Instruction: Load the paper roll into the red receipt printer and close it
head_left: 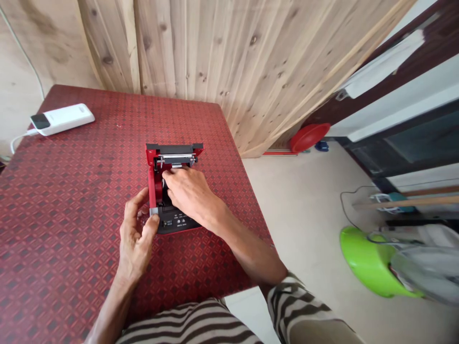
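A small red and black label printer (179, 222) sits on the table, its lid (174, 149) raised and tilted back. The roller and metal parts show on the lid's inner side. My left hand (136, 234) grips the printer's left side, thumb on the front corner by a grey piece and fingers along the red side wall. Inside the paper compartment is my right hand (191, 193), its fingers curled down into the cavity. A small whitish edge shows beside those fingers; what they hold, if anything, is hidden.
A white power bank (66, 118) with a cable lies at the far left of the red patterned table (89, 157). Wooden boards (201, 48) rise behind it. On the floor at right are a bright green tub (369, 263) and a red basin (309, 137).
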